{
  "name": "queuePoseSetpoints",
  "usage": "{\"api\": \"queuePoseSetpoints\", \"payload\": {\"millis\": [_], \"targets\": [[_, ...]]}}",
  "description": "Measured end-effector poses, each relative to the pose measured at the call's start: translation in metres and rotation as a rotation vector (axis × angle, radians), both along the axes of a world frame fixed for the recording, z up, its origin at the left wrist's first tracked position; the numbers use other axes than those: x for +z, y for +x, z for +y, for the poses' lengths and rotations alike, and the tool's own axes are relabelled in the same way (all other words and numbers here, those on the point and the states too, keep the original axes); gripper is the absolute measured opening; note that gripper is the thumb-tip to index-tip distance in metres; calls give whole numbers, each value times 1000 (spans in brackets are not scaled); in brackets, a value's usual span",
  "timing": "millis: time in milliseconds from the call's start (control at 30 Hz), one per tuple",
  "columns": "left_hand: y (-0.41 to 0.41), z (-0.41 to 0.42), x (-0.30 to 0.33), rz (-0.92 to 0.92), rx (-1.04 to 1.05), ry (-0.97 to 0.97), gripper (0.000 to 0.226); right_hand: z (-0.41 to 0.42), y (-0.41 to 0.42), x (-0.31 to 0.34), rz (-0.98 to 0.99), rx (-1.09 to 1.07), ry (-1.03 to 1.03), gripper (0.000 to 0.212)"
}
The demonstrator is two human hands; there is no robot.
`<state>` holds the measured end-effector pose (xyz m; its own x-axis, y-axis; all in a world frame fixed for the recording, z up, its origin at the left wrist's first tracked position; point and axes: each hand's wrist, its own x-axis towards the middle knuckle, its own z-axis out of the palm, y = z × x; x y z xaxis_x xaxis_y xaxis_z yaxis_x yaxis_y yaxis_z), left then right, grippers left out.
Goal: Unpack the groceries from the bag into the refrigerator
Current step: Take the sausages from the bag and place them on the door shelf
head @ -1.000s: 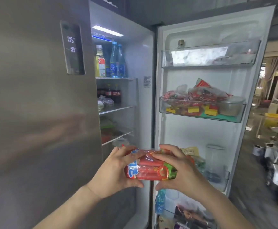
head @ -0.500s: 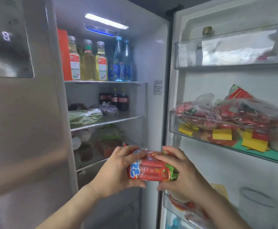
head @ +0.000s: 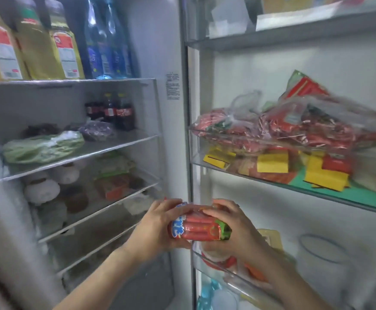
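Held item: a red plastic pack of sausages [head: 197,228] with a blue-and-white label and a green end sat crosswise between both of my hands, in front of the open refrigerator's edge, not yet on any shelf.
Left hand [head: 154,229]: its fingers [head: 171,203] curled over the pack's top, thumb beneath, gripping the labelled end.
Right hand [head: 234,227]: its fingers curled round the green end, steadying the slippery wrapper, I judged.
Nearest space: the clear glass shelf [head: 106,210] inside held white tubs and an orange packet, with some room near its front.
Door side: the clear plastic door bin [head: 205,159] above my hands was already packed with red bagged packets.
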<state>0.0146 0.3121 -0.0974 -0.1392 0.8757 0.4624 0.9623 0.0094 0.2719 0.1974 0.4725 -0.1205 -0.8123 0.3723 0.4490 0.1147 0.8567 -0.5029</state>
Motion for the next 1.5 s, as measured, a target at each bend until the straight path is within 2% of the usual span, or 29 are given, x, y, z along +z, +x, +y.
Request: {"api": "queuePoseSetpoints", "payload": {"millis": [267,433,600,700,800,900,967,1067,1167,1267,1400,1500], "targets": [[41,110,-60,-19,-195,-218,80,39,76,-55,-118,-326,-122,74],[45,148,-99,-11,-237,-289,81,51,75,-80,-219,-434,-98,77],[31,169,-128,-9,-228,-294,80,58,54,-103,-296,-532,-74,78],[23,175,-150,128,-253,-180,76,59,44,-123,-411,-671,7,75],[14,176,-170,216,-181,-178,69,52,40,-134,-436,-789,59,78],[12,172,-176,210,-128,-204,67,45,39,-133,-499,-819,17,87],[16,164,-172,193,-136,-169,60,37,40,-130,-443,-824,29,94],[24,144,-170,121,-120,-137,65,15,41,-132,-405,-799,31,101],[32,118,-173,-15,-161,-63,63,-5,45,-133,-361,-806,95,99],[39,85,-176,-58,-184,0,60,-28,49,-136,-360,-740,160,94],[49,24,-169,-147,-96,-100,64,-72,50,-130,-333,-690,94,93],[61,-36,-166,-158,-5,-225,82,-115,57,-129,-351,-640,75,88]]}}
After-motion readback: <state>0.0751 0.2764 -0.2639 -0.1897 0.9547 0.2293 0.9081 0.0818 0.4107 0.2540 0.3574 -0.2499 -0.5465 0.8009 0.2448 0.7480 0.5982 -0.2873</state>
